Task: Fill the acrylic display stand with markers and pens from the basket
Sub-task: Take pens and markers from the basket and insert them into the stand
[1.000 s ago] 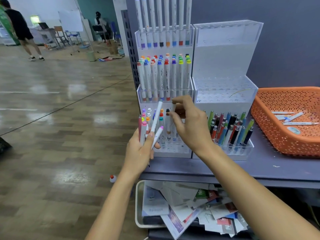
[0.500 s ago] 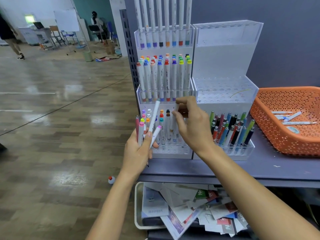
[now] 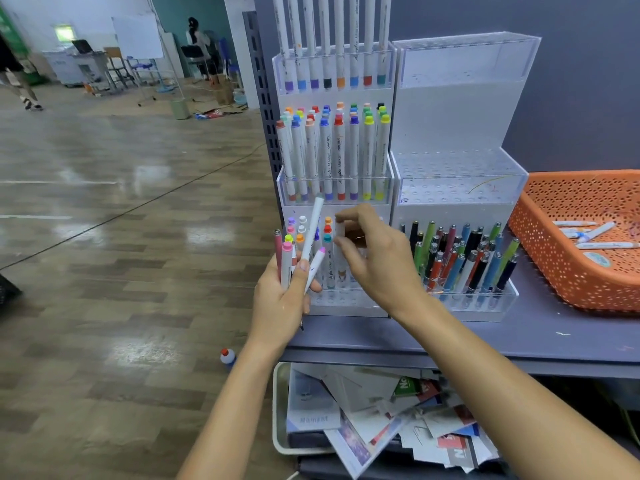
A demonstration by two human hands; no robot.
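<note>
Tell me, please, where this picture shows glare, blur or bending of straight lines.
Head view: glare lies in pale patches on the glossy floor; the walking person at far left is motion-blurred; the wide lens splays the acrylic display stand upward; the left hand gripping markers and the right hand pinching a white marker look fairly sharp.

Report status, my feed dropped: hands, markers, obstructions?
Left hand grips a bunch of markers. Right hand pinches one marker at the marker stand's bottom tier. Nothing seen blocking.
</note>
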